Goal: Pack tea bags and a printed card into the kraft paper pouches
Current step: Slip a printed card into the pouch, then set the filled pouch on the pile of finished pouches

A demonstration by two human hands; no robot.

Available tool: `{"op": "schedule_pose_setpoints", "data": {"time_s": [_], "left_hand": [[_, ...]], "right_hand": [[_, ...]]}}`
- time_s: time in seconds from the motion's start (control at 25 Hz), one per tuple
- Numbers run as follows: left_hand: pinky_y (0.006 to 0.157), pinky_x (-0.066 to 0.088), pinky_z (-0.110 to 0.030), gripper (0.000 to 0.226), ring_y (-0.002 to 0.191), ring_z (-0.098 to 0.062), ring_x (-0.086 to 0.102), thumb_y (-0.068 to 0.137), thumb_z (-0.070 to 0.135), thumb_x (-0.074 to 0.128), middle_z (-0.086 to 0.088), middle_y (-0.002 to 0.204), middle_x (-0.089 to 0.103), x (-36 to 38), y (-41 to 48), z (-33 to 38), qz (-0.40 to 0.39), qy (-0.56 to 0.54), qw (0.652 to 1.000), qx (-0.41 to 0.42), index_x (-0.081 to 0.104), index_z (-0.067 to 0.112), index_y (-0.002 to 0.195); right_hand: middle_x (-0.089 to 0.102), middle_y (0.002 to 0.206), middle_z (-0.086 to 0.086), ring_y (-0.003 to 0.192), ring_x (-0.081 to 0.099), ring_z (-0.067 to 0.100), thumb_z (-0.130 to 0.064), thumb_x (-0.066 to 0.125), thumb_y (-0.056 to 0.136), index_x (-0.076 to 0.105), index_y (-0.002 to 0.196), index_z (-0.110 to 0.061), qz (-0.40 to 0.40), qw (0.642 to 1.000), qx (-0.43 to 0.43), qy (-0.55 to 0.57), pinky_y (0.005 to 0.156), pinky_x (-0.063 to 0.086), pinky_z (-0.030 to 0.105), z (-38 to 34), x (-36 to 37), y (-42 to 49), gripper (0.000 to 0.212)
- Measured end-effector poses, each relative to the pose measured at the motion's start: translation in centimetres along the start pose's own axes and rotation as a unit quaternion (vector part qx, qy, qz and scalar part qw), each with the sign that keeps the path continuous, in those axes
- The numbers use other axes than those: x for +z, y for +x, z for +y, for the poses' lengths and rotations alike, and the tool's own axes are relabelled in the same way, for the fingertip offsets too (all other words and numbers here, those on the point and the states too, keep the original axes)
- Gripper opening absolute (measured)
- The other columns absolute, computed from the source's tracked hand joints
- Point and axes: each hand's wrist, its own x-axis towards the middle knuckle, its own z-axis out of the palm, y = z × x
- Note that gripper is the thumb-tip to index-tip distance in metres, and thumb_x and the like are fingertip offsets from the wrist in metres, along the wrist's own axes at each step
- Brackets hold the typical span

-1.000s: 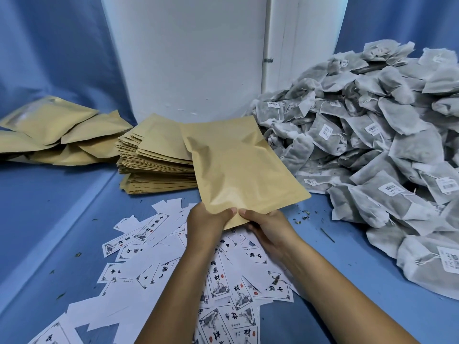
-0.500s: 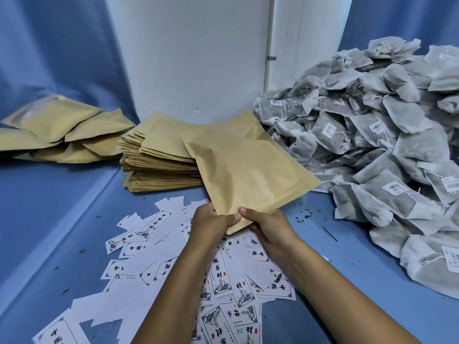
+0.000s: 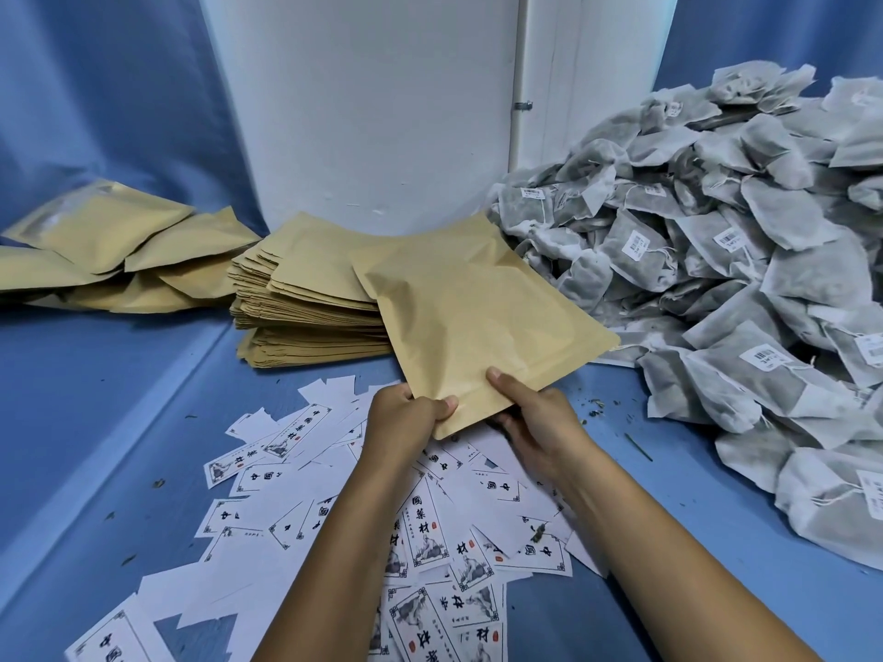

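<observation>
Both hands grip one kraft pouch at its near edge: the left hand pinches the corner with thumb on top, the right hand clamps the same edge just beside it. From the hands the pouch fans away toward 12 o'clock, lifted above the blue desk. Printed cards lie scattered beneath the wrists (some face down). Stacked empty pouches sit at 11 o'clock, the heap of tea bags at 2 o'clock.
</observation>
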Motion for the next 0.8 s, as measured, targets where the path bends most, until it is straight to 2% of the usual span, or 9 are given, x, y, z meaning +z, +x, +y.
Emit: {"op": "schedule_pose_setpoints", "data": {"time_s": [0.08, 0.16, 0.24, 0.28, 0.36, 0.48, 0.6, 0.72, 0.8], "left_hand": [[0.078, 0.054, -0.031, 0.008, 0.080, -0.022, 0.069, 0.082, 0.005, 0.068, -0.005, 0.087, 0.073, -0.1, 0.1, -0.1, 0.003, 0.010, 1.000, 0.000, 0.067, 0.011, 0.087], [0.079, 0.054, -0.033, 0.007, 0.082, -0.024, 0.069, 0.083, 0.005, 0.067, -0.007, 0.088, 0.073, 0.0, 0.1, -0.1, 0.005, 0.022, 1.000, 0.000, 0.066, 0.012, 0.086], [0.079, 0.055, -0.034, 0.007, 0.083, -0.024, 0.068, 0.084, 0.006, 0.067, -0.006, 0.088, 0.072, -0.1, 0.1, -0.2, 0.004, 0.023, 1.000, 0.003, 0.066, 0.012, 0.087], [0.073, 0.055, -0.031, 0.007, 0.079, -0.022, 0.068, 0.084, 0.006, 0.066, -0.004, 0.087, 0.071, -0.1, 0.1, -0.2, 0.006, 0.028, 1.000, 0.006, 0.066, 0.013, 0.085], [0.064, 0.055, -0.026, 0.008, 0.069, -0.019, 0.067, 0.085, 0.005, 0.065, -0.003, 0.082, 0.071, -0.2, 0.1, -0.1, 0.004, 0.021, 1.000, 0.003, 0.065, 0.013, 0.084], [0.061, 0.054, -0.023, 0.007, 0.063, -0.025, 0.069, 0.085, 0.002, 0.064, -0.009, 0.082, 0.072, -0.3, 0.1, -0.2, -0.009, 0.008, 1.000, -0.002, 0.066, 0.006, 0.090], [0.053, 0.054, -0.021, 0.008, 0.056, -0.022, 0.068, 0.086, 0.000, 0.062, -0.006, 0.072, 0.071, -0.5, 0.6, -0.3, -0.005, -0.004, 1.000, -0.003, 0.064, 0.007, 0.084], [0.040, 0.042, -0.019, 0.005, 0.046, -0.020, 0.053, 0.088, -0.002, 0.052, -0.006, 0.054, 0.064, -0.7, 1.5, -0.3, -0.016, -0.049, 0.998, -0.036, 0.054, 0.002, 0.087], [0.034, 0.032, -0.016, 0.002, 0.039, -0.013, 0.045, 0.092, 0.003, 0.051, -0.007, 0.063, 0.059, -0.6, 1.9, -0.5, -0.021, -0.058, 0.997, -0.044, 0.051, 0.003, 0.094]], "right_hand": [[0.072, 0.095, 0.012, 0.088, 0.069, 0.028, 0.000, 0.068, 0.081, 0.061, 0.100, 0.001, -0.004, 1.000, -0.011, 0.021, 0.077, 0.058, 0.044, -0.6, -0.5, 0.1, 0.020], [0.074, 0.093, 0.010, 0.084, 0.072, 0.025, -0.001, 0.069, 0.081, 0.062, 0.100, -0.001, 0.003, 1.000, -0.011, 0.004, 0.066, 0.058, 0.036, -0.9, -0.7, 0.1, 0.021], [0.073, 0.085, 0.006, 0.071, 0.071, 0.016, -0.007, 0.067, 0.085, 0.063, 0.093, -0.005, 0.043, 0.998, -0.035, -0.036, 0.057, 0.056, 0.028, -1.2, -1.0, 0.2, 0.010], [0.070, 0.079, 0.004, 0.060, 0.067, 0.009, -0.009, 0.066, 0.087, 0.063, 0.088, -0.007, 0.074, 0.994, -0.057, -0.054, 0.051, 0.053, 0.024, -1.6, -1.2, 0.4, 0.004], [0.061, 0.070, 0.000, 0.044, 0.057, 0.002, -0.011, 0.064, 0.089, 0.060, 0.082, -0.010, 0.132, 0.981, -0.095, -0.108, 0.042, 0.045, 0.017, -2.4, -1.8, 0.7, 0.008], [0.058, 0.056, -0.002, 0.037, 0.053, 0.006, -0.018, 0.058, 0.093, 0.058, 0.073, -0.009, 0.151, 0.963, -0.125, -0.184, 0.038, 0.042, 0.018, -3.0, -2.2, 0.6, 0.022], [0.048, 0.039, -0.004, 0.028, 0.043, 0.010, -0.019, 0.048, 0.098, 0.051, 0.066, -0.008, 0.153, 0.952, -0.156, -0.217, 0.034, 0.035, 0.014, -3.3, -2.1, 0.4, 0.033], [0.049, 0.042, 0.005, 0.029, 0.043, 0.011, -0.017, 0.039, 0.101, 0.051, 0.074, 0.000, 0.160, 0.927, -0.178, -0.289, 0.034, 0.035, 0.017, -3.6, -2.3, 0.1, 0.034], [0.049, 0.044, 0.010, 0.031, 0.044, 0.013, -0.016, 0.031, 0.103, 0.052, 0.084, -0.001, 0.161, 0.900, -0.215, -0.342, 0.037, 0.037, 0.021, -3.2, -2.2, -0.5, 0.032]]}}
